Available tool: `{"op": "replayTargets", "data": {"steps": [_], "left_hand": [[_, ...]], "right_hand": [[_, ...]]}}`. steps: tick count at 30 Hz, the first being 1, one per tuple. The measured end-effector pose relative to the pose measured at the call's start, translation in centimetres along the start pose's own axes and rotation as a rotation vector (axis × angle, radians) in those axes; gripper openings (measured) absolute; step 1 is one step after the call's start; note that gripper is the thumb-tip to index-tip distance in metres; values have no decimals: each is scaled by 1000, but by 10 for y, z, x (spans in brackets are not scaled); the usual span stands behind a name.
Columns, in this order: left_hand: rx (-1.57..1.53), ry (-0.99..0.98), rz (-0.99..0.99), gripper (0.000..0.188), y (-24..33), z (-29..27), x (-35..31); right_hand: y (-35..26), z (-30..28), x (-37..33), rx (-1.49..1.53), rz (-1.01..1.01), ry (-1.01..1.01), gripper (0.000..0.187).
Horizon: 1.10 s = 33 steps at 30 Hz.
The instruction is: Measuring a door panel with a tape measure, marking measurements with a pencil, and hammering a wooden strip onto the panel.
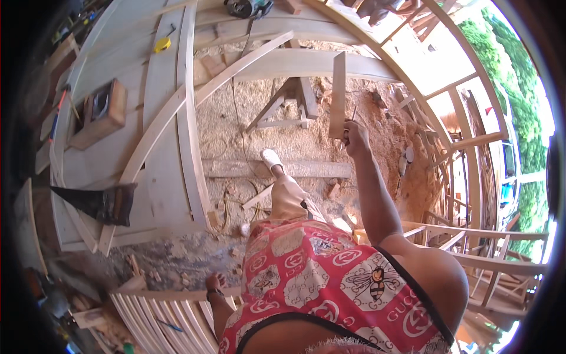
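My right hand [356,139] reaches forward on a nearly straight arm. Its fingers are closed round the near end of a flat wooden board [338,94], which points away from me. A thin stick-like thing also rises beside those fingers, too small to name. My left hand [215,282] hangs low at my left side, with a dark band on its wrist. The fingers there look slightly apart and hold nothing that I can see. Nearest to it is a row of pale wooden slats [171,315].
A wooden worktable [168,203] at left carries long strips, a yellow tape measure [162,44], a wooden box [118,106] and a dark tapered tool [97,202]. Ahead, a sawhorse [303,100] stands in sawdust. A power tool [247,7] lies at the far edge. Wooden frames [471,144] line the right.
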<state>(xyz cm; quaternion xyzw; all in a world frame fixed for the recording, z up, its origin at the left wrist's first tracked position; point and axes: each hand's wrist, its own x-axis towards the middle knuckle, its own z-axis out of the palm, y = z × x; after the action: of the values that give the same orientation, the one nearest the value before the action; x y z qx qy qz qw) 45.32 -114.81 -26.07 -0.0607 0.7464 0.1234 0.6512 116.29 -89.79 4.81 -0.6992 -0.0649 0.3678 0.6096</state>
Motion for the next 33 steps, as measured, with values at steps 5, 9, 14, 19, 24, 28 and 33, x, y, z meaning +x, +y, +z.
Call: {"op": "replayTargets", "data": {"steps": [5,9,14,19,24,28,33], "left_hand": [[115,-65,77,28,10,25,3],[244,-68,144,35,22,51,-16],[240,-8,139,31,38,75,-57],[254,-87,201,16,36,106,-70],[1325,21,1007,26,-6,157,-41],[1409,230,985,37,-8,231,-54],[1327,133,699,40,128,316,-156]], "right_hand": [[4,15,4,38,99,-21,21],[14,21,29,20,132,-48,28],[15,32,73,23,104,-36,24],[-1,56,178,10,93,-106,17],[-18,90,305,-115,30,-292,18],[-40,111,361,-192,169,-179,23],[-50,106,397,-518,132,-133,31]]}}
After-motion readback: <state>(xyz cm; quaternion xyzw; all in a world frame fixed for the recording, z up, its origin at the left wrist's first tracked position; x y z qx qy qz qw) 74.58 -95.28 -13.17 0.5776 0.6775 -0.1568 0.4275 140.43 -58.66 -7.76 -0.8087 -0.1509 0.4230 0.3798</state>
